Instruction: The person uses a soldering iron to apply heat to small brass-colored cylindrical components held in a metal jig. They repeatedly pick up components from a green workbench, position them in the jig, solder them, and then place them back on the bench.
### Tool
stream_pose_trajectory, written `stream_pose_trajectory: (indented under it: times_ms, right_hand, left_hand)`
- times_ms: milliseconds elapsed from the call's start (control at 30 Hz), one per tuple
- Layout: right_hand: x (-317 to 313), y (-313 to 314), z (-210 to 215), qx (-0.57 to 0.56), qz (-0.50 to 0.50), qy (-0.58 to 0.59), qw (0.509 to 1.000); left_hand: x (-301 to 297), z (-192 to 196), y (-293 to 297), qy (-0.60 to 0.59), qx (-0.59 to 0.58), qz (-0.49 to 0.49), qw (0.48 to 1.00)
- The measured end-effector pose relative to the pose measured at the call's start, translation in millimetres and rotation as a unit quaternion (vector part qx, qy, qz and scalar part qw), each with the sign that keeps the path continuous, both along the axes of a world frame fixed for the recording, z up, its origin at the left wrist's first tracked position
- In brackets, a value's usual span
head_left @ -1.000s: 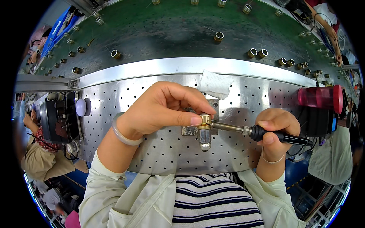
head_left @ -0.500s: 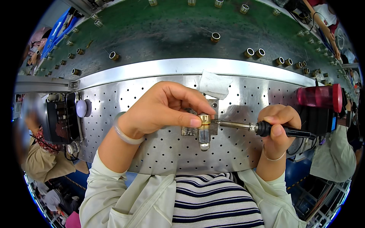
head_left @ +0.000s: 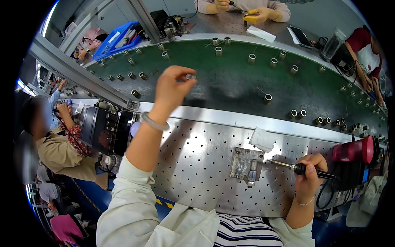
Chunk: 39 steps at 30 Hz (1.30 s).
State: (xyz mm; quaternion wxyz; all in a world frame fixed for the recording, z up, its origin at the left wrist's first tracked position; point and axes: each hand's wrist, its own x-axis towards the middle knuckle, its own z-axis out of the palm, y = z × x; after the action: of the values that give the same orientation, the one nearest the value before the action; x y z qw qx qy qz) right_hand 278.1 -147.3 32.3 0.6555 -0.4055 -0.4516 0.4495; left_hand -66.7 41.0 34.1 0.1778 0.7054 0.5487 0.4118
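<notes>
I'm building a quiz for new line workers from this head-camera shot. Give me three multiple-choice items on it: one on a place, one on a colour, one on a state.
1. Where is the left hand?
A. Raised over the green conveyor belt
B. Flat on the perforated metal plate
C. On the red tool

2. What colour is the belt that carries the small metal sleeves?
A. Blue
B. Green
C. Yellow

3. What is the state of the right hand?
A. Open and empty
B. Closed round the black handle of a soldering iron
C. Pressing the white cloth

Key:
1 A, the hand pinches a small metal part above the belt.
2 B, the belt surface is dark green.
3 B, the fingers wrap the handle and the tip points toward the small metal fixture.
</notes>
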Motion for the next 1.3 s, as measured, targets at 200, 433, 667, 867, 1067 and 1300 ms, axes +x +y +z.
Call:
stream_pose_trajectory:
  times_ms: [200, 433, 667, 867, 1067, 1300]
  right_hand:
    - [2, 1, -1, -0.005, 0.014, 0.048, 0.999]
    - [7, 3, 2, -0.058, 0.011, 0.059, 0.997]
    - [14, 3, 2, -0.065, -0.017, 0.029, 0.997]
    - [12, 4, 5, -0.056, -0.041, 0.038, 0.997]
    - [10, -6, 10, -0.041, -0.028, 0.055, 0.997]
    - [14, -10, 16, -0.018, -0.015, 0.062, 0.998]
  left_hand:
    - [-98, -38, 65, 0.181, 0.041, 0.132, 0.974]
    - [-41, -2, 41, 0.131, 0.090, 0.055, 0.986]
    - [106, 5, -4, 0.128, 0.100, -0.231, 0.959]
    - [157, -31, 4, 0.114, 0.071, -0.248, 0.959]
    - [92, -34, -10, 0.176, 0.030, -0.172, 0.969]
    - [94, 9, -38, 0.227, 0.113, -0.094, 0.963]
